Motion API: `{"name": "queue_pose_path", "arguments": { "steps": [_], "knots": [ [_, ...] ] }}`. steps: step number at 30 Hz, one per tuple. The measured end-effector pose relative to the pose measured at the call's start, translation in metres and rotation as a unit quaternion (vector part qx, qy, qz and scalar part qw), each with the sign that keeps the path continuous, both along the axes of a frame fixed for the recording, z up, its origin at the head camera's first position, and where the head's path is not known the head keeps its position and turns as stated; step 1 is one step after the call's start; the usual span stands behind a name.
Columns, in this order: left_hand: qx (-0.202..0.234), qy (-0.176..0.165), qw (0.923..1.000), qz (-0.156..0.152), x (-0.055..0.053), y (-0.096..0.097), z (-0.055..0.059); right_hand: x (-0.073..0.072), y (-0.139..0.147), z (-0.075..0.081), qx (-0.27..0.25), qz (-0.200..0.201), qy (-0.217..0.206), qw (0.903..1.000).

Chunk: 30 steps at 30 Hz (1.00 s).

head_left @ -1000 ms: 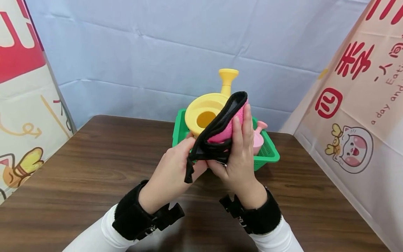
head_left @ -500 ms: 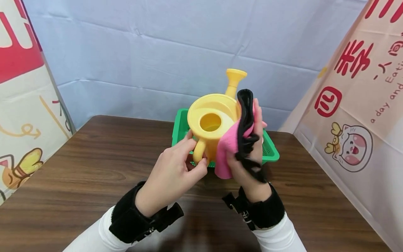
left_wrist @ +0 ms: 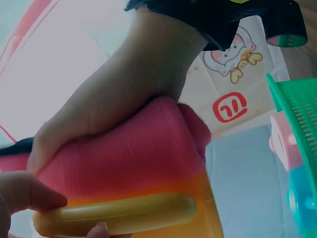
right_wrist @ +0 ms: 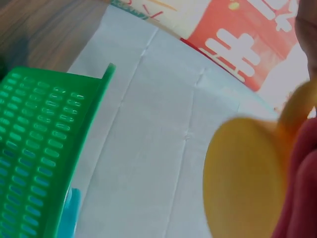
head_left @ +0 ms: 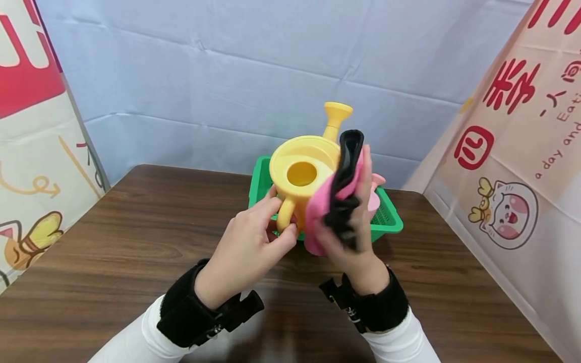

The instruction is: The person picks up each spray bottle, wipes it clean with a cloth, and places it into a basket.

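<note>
My left hand [head_left: 247,242] pinches the handle of a yellow toy watering can [head_left: 313,146], which it holds up in front of a green basket. In the left wrist view, thumb and finger meet around the yellow handle [left_wrist: 119,213]. A pink cloth with black edging [head_left: 316,217] is bunched in my right hand [head_left: 364,227], its fingers pointing up along the far side. The cloth lies against the can's right side; the left wrist view shows it [left_wrist: 119,153] spread over the yellow wall. The right hand and the black edging are blurred.
Behind the can stands the green basket [head_left: 388,222] on a dark wood table [head_left: 159,242]. It holds a small pink watering can [head_left: 374,204] and a teal object [left_wrist: 302,198]. A pale blue cloth backdrop [head_left: 204,91] and printed side sheets [head_left: 499,151] surround the table.
The right hand and pink cloth have moved from in front of the can, across its handle, to its right side. The left hand's grip on the handle has come into view.
</note>
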State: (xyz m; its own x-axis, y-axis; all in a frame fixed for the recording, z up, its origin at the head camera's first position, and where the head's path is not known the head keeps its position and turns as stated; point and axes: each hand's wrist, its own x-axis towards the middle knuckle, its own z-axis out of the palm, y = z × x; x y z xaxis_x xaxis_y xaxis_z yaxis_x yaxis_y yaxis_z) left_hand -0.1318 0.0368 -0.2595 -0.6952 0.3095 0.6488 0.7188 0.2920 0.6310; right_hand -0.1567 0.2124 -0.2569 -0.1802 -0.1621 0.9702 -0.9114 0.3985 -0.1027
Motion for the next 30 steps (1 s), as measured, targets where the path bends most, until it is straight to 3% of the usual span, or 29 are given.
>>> {"name": "queue_pose_path", "arguments": {
  "steps": [4,7,12,17,20,23,25,27,30],
  "knots": [
    [0.002,-0.040,0.9990,-0.019,0.000,-0.001,-0.003,0.000,-0.009,-0.002,0.044,-0.101,0.077,0.9909],
    [0.007,-0.059,0.9978,-0.028,0.000,-0.001,-0.003,0.000,-0.010,-0.001,0.045,-0.096,0.083,0.9909],
    [0.003,-0.034,0.9993,-0.017,0.000,0.001,-0.002,-0.001,-0.004,0.002,0.030,-0.041,0.056,0.9971],
    [0.004,-0.006,0.9999,-0.014,0.001,-0.001,0.000,0.003,0.009,0.008,0.000,0.062,-0.034,0.9975],
    [0.007,-0.005,0.9997,-0.024,0.002,-0.002,0.002,0.003,0.016,0.009,-0.037,0.140,-0.098,0.9846],
    [0.008,-0.005,0.9995,-0.029,0.003,-0.003,0.003,0.002,0.024,0.006,-0.070,0.208,-0.153,0.9637],
    [0.010,-0.001,0.9995,-0.029,0.004,-0.004,0.003,0.003,0.027,0.003,-0.090,0.219,-0.176,0.9557],
    [0.014,0.001,0.9995,-0.029,0.004,-0.004,0.003,0.002,0.027,0.001,-0.094,0.219,-0.183,0.9537],
    [0.018,0.001,0.9995,-0.025,0.004,-0.003,0.003,0.002,0.022,0.003,-0.082,0.199,-0.151,0.9648]
  ]
}}
